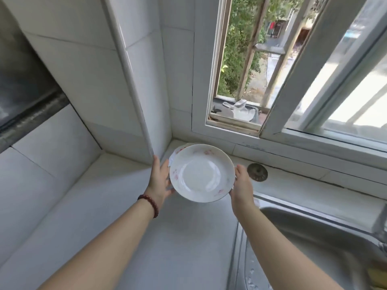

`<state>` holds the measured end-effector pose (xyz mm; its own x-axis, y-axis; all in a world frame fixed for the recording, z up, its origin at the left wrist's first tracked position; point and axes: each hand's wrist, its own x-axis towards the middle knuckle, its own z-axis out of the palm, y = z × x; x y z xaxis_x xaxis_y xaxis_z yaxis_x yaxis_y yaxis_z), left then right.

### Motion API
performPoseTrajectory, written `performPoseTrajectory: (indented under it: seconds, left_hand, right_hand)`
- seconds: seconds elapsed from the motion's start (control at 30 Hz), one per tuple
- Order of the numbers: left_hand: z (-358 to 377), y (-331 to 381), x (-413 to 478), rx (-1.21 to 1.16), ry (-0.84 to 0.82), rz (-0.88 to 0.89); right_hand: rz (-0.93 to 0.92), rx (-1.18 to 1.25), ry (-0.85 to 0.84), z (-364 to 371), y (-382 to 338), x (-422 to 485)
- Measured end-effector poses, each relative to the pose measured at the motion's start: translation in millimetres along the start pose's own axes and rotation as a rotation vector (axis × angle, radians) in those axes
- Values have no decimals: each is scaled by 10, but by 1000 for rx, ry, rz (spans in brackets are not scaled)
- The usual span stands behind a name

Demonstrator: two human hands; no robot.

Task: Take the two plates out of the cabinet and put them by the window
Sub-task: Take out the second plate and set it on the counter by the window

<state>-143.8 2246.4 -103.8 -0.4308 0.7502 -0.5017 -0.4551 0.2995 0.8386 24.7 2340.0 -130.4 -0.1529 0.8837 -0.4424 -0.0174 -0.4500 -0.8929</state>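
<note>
A white plate (pixel 202 173) with faint pink flower marks on its rim is held level above the counter, close to the corner under the window (pixel 240 65). A second plate's rim (pixel 178 150) peeks out beneath it at the upper left, stacked under the top one. My left hand (pixel 160 178) grips the stack's left edge, with a dark red bead bracelet on that wrist. My right hand (pixel 241 186) holds the right edge. Whether the stack touches the counter is hidden by the plates.
The white counter (pixel 167 237) runs toward me, with tiled walls and a pillar edge (pixel 136 91) on the left. A steel sink (pixel 314 237) lies at the right. A round metal cap (pixel 257 172) sits on the sill ledge. The window sash stands open.
</note>
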Motion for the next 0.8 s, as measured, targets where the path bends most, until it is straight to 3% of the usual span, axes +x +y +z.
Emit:
performPoseTrajectory:
  seconds: [0.4, 0.8]
  left_hand:
    - [-68, -249, 860, 28, 113, 66]
    - [-53, -326, 1039, -43, 134, 77]
  right_hand:
    - [98, 25, 10, 264, 244, 751]
    - [68, -27, 20, 376, 252, 864]
